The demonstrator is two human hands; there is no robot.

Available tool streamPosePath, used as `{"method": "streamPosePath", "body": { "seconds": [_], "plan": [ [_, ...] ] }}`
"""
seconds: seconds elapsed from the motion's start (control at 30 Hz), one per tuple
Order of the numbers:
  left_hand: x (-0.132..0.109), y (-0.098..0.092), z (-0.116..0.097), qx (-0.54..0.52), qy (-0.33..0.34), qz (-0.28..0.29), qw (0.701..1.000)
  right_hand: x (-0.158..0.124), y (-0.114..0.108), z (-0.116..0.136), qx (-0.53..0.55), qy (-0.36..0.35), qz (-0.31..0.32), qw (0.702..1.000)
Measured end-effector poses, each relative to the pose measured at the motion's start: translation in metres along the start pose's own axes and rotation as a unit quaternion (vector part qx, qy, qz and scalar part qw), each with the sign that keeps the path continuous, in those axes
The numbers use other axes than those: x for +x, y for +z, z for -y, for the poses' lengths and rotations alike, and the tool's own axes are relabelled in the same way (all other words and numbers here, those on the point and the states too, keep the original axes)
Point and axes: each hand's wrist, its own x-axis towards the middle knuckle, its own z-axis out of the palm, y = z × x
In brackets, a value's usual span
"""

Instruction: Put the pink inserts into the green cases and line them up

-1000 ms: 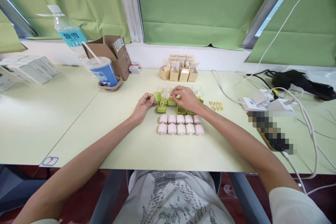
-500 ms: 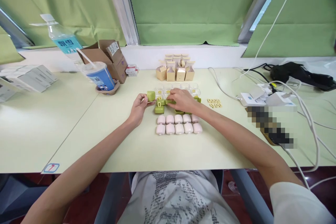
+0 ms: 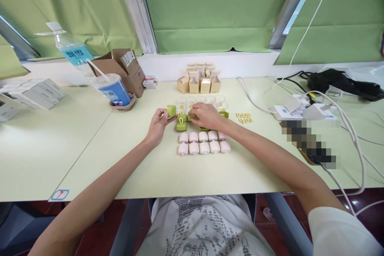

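Observation:
Between the thumb and fingers of my left hand [image 3: 158, 126] is a small rounded green case [image 3: 171, 111]. My right hand [image 3: 207, 115] reaches over the green row, its fingers closed on another green case [image 3: 192, 117] that they partly cover. Beside it on the left lies a green case with a pale loop strap [image 3: 181, 123]. More green pieces [image 3: 224, 115] show past my right hand, partly hidden. Nearer me sit two rows of pale pink cases [image 3: 204, 147]. Behind my hands stand clear plastic cases [image 3: 191, 103] with yellow bits inside.
Small open kraft boxes [image 3: 194, 85] stand at the back. Yellow loop pieces [image 3: 244, 118] lie to the right. A power strip [image 3: 289, 113] with cables and a blurred-out object [image 3: 307, 144] are farther right. At left are a blue cup [image 3: 114, 92], a cardboard box [image 3: 132, 74] and a bottle [image 3: 73, 52].
The view has shifted slightly. Both hands stay nearly where they were, with the green case still in my left hand and my right fingers still at the green row.

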Motion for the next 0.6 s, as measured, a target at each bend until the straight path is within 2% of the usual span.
{"method": "streamPosePath", "body": {
  "seconds": [0.1,0.2,0.4,0.5,0.6],
  "plan": [
    [0.002,-0.001,0.001,0.008,0.022,-0.015,1.0,-0.001,-0.008,-0.003,0.035,0.008,-0.031,0.999],
    [0.003,-0.001,-0.002,0.032,0.065,-0.024,0.997,-0.002,-0.021,-0.007,0.093,0.016,-0.087,0.992],
    [-0.007,0.005,-0.013,0.161,0.153,-0.034,0.974,-0.016,-0.064,-0.027,0.139,0.01,-0.196,0.971],
    [-0.013,0.011,-0.014,0.202,0.16,-0.026,0.966,-0.042,-0.08,-0.056,0.107,0.097,-0.208,0.967],
    [-0.015,0.014,-0.011,0.218,0.165,-0.017,0.962,-0.082,-0.077,-0.096,0.049,0.248,-0.135,0.958]
  ]
}}
